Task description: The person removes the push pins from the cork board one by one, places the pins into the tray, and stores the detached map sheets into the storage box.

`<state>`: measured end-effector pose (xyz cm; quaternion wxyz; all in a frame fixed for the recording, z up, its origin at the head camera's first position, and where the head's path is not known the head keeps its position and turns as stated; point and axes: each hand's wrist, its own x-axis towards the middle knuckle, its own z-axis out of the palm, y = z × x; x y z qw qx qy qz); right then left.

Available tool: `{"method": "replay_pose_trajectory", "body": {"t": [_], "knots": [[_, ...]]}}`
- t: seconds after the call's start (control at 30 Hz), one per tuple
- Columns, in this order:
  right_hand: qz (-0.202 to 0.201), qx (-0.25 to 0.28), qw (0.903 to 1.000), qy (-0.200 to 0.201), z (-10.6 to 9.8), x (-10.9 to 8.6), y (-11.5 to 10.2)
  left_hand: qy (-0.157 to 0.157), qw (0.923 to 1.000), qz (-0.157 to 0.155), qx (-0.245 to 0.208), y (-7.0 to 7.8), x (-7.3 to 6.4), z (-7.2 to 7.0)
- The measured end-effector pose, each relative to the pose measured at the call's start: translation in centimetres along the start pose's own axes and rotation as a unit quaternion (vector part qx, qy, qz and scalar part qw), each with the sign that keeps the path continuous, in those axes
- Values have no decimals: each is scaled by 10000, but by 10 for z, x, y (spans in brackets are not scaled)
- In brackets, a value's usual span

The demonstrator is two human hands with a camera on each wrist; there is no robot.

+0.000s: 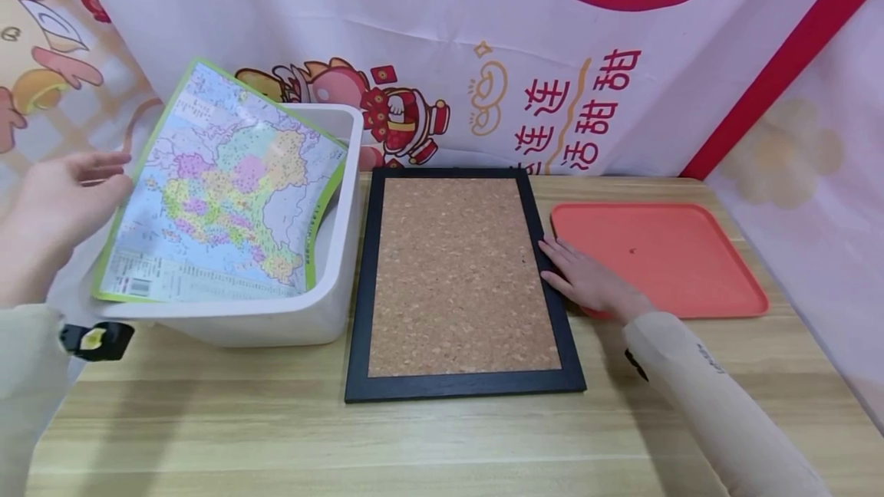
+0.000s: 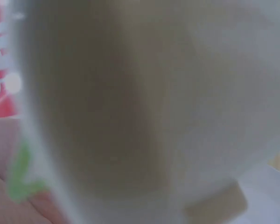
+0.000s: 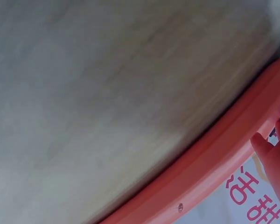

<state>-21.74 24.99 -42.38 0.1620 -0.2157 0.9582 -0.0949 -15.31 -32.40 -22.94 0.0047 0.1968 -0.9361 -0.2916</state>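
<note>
A sheet printed with a coloured map point(image 1: 235, 190), bordered in green, lies tilted in the white bin point(image 1: 345, 251). My left hand point(image 1: 72, 202) is beside the map's left edge, its fingers loosely bent and a gap showing between them and the thumb. The left wrist view is mostly filled by the bin's pale wall point(image 2: 177, 93), with only part of the hand point(image 2: 14, 205) and a bit of green border. My right hand point(image 1: 587, 278) rests its straight fingers on the right side of a black-framed cork board point(image 1: 470, 274).
A coral red tray point(image 1: 656, 259) lies right of the board, under the right wrist. Board, bin and tray sit on a wood-grain table point(image 1: 311, 443). A printed curtain point(image 1: 483, 44) hangs behind them.
</note>
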Motion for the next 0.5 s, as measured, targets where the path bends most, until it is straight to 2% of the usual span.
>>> {"method": "replay_pose_trajectory", "body": {"t": [0.13,0.27,0.37,0.5], "knots": [[46,240,9997,2,-3,0,-2,304,9995,-32,-78,10,-4,2],[142,405,9991,-53,-8,0,-7,643,9976,75,-227,30,-14,6],[212,428,9988,-86,-13,0,-12,739,9958,268,-458,47,-24,12],[169,409,9990,105,-24,1,-22,556,9940,667,-662,61,-36,23]]}}
